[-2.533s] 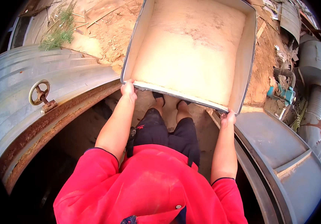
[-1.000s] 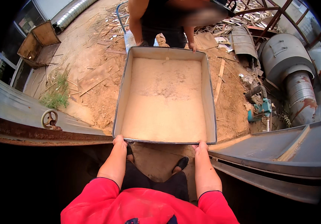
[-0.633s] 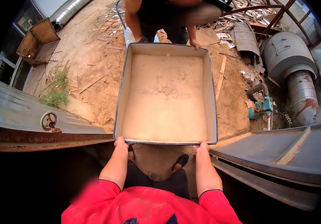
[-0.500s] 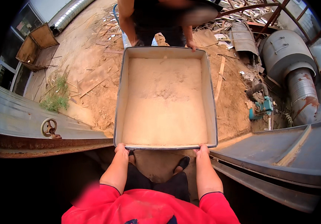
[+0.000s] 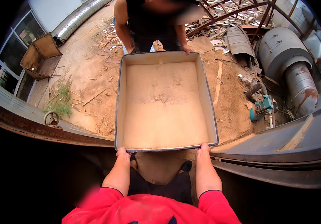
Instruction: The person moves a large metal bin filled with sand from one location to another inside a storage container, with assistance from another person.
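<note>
Between me and a person in black [image 5: 153, 31] is a large square tray [image 5: 209, 112] with a dark rim and pale walls. A layer of fine tan sawdust-like powder [image 5: 164, 123] covers its bottom, with a darker, rougher band across the middle. My left hand [image 5: 122, 151] grips the near left corner, and my right hand [image 5: 203, 148] grips the near right corner; the fingers under the tray are hidden. At the far rim, the other person's hand [image 5: 185, 48] holds the right side, while their other hand [image 5: 133, 50] is at the left.
On the right stand a grey metal drum [image 5: 283, 48], a rusty duct [image 5: 302, 84] and a teal motor [image 5: 264, 106]. A handwheel [image 5: 51, 118] rises by the metal ledge at left. A wooden crate [image 5: 41, 56] and wood scraps [image 5: 110, 30] lie farther off.
The tray's far rim appears slightly lower in view, with more of the other person showing. My view has tilted and shifted a little; both my hands keep their hold.
</note>
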{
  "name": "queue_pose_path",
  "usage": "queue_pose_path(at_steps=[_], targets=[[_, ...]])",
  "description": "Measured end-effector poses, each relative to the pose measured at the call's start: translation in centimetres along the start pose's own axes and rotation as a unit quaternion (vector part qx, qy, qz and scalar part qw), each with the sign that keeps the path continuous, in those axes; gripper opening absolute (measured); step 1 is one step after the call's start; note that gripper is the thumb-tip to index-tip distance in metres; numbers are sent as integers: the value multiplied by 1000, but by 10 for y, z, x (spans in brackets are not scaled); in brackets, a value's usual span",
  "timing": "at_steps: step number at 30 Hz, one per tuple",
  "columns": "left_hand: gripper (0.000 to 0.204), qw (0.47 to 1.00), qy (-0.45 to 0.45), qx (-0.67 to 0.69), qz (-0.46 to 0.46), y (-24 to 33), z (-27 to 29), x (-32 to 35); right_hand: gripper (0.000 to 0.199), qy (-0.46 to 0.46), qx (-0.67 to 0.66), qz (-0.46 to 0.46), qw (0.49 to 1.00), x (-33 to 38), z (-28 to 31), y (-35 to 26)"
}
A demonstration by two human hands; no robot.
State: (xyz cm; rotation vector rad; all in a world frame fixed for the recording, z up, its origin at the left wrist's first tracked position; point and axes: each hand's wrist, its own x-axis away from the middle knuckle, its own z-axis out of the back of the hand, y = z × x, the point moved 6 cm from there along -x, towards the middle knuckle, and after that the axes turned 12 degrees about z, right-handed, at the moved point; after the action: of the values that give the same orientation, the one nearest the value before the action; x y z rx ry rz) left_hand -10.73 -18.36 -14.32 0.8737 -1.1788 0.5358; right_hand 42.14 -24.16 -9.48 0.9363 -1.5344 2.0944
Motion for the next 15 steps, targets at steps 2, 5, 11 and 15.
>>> queue_pose_path(at_steps=[2,5,11,15], targets=[[14,1000,-20,-2,6,-5,-2,17,32,-34,-32,7,999,-13,12,6],[14,999,-21,-36,11,-10,30,32,34,-47,-5,5,999,-6,35,19],[18,999,-25,-19,-10,-1,72,58,33,-36,-7,-16,999,46,91,50],[21,998,-43,-45,-11,5,91,59,33,-21,-20,-34,999,79,129,66]])
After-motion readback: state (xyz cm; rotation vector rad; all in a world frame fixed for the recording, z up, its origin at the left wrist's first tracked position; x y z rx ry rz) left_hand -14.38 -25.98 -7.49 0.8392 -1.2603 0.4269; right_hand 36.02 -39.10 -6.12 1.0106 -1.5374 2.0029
